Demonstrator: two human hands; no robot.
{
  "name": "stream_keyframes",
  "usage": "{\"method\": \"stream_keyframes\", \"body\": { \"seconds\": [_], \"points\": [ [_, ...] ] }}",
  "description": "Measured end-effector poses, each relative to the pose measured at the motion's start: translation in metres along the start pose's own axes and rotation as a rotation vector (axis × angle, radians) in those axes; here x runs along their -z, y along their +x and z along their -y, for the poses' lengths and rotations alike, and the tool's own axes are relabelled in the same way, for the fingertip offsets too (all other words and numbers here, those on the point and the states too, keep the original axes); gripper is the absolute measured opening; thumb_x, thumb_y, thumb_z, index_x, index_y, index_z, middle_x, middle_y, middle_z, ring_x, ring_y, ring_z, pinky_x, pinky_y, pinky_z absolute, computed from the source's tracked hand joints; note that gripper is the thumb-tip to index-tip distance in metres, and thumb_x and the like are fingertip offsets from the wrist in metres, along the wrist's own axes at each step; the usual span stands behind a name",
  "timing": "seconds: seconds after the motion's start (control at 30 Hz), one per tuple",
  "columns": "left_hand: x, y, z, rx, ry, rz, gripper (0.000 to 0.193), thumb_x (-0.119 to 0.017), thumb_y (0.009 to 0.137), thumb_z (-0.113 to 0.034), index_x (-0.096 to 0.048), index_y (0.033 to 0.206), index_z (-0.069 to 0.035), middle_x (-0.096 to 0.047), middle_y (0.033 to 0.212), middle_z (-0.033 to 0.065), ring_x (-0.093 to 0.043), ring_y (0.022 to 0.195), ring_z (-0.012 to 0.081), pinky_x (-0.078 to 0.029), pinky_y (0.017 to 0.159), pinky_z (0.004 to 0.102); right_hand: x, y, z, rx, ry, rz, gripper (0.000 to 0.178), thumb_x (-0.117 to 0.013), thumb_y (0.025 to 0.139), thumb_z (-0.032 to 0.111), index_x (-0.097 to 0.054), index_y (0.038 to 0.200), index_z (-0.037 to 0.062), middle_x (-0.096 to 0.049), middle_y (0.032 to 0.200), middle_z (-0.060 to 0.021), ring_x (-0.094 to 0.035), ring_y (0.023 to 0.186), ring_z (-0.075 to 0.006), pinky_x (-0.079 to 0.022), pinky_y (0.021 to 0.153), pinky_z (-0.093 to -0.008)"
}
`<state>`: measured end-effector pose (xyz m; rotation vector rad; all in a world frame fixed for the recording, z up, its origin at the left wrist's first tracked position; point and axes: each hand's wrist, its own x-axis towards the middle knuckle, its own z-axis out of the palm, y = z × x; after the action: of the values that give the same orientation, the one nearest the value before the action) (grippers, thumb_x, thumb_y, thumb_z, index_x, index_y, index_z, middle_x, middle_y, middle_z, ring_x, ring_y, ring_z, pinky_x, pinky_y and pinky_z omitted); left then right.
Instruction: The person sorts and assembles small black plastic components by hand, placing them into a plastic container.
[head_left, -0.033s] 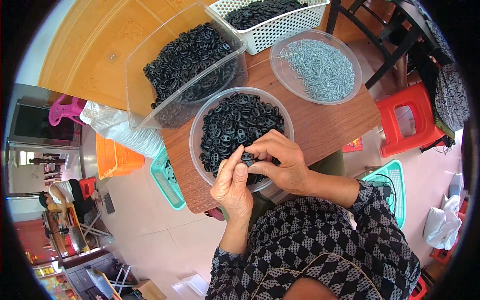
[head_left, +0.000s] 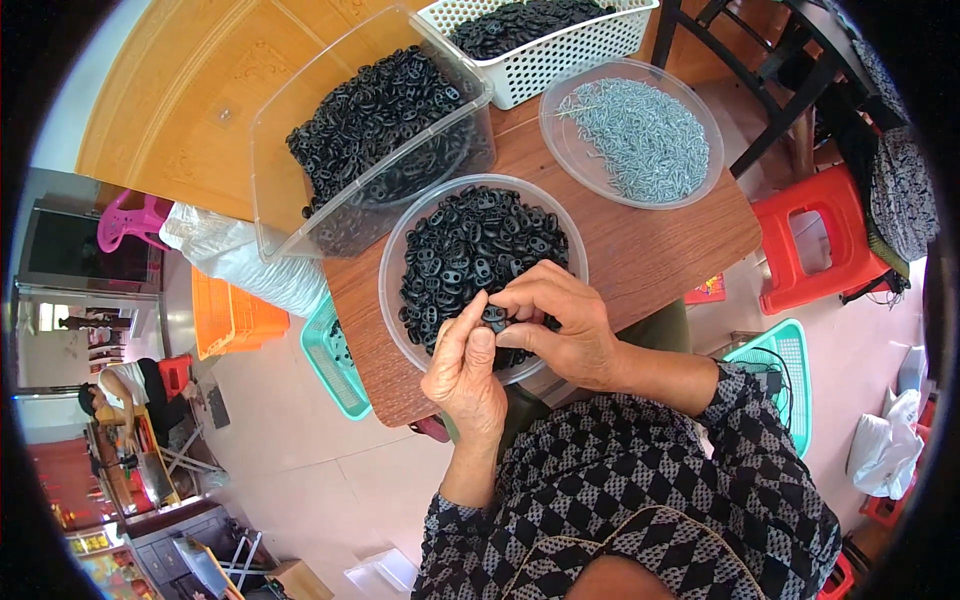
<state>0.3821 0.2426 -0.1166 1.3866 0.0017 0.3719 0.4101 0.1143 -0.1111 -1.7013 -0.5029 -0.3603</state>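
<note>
Both hands unmoved since the earlier frame, left hand (head_left: 465,375) and right hand (head_left: 560,325) pinched together on black plastic piece (head_left: 494,316), over near rim of round clear bowl (head_left: 395,320), rectangular clear tub (head_left: 270,160) far left, bowl of grey screws (head_left: 632,135) far right

Fingers of the right hand (head_left: 560,325) and left hand (head_left: 465,375) cover most of the small black piece (head_left: 494,317); its shape is unclear. The white basket (head_left: 560,45) is cut off at the top edge.
</note>
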Motion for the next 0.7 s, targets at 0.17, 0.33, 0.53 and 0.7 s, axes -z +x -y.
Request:
{"method": "stream_keyframes", "body": {
  "seconds": [0.17,0.33,0.53,0.7],
  "points": [
    [0.001,-0.005,0.003,-0.039,0.046,-0.016,0.03,-0.065,0.087,-0.01,-0.062,0.111,0.007,-0.063,0.105,0.0094,-0.056,0.097,0.0154,-0.045,0.089,0.0287,-0.006,-0.002,0.002,-0.036,0.068,-0.03,0.03,-0.072,0.068,0.0,-0.062,0.096,0.0014,-0.058,0.08,-0.0061,-0.054,0.072,-0.0186,-0.045,0.062,-0.0301],
    [-0.001,-0.009,0.005,-0.069,0.076,-0.049,0.028,-0.063,0.089,-0.012,-0.062,0.11,0.006,-0.062,0.105,0.0092,-0.056,0.096,0.015,-0.045,0.088,0.0289,-0.005,-0.002,0.004,0.001,0.036,-0.028,0.029,-0.071,0.069,-0.001,-0.062,0.097,0.001,-0.058,0.079,-0.0065,-0.054,0.071,-0.0187,-0.046,0.062,-0.0299],
    [-0.003,-0.009,0.013,-0.145,0.085,-0.062,0.025,-0.061,0.091,-0.013,-0.061,0.108,0.005,-0.061,0.103,0.0077,-0.055,0.094,0.0136,-0.045,0.086,0.0282,-0.004,0.002,0.004,0.075,0.016,-0.014,0.029,-0.07,0.069,-0.001,-0.061,0.096,-0.0009,-0.059,0.081,-0.0078,-0.054,0.071,-0.0208,-0.046,0.062,-0.0314],
    [-0.011,-0.006,0.014,-0.212,0.077,-0.085,0.021,-0.059,0.093,-0.014,-0.06,0.103,0.004,-0.056,0.094,0.0036,-0.051,0.087,0.0107,-0.044,0.08,0.0244,-0.005,0.004,0.004,0.121,0.006,-0.042,0.024,-0.069,0.069,0.001,-0.061,0.092,-0.0009,-0.06,0.082,-0.0089,-0.055,0.07,-0.0236,-0.046,0.063,-0.0328]
  ]
}}
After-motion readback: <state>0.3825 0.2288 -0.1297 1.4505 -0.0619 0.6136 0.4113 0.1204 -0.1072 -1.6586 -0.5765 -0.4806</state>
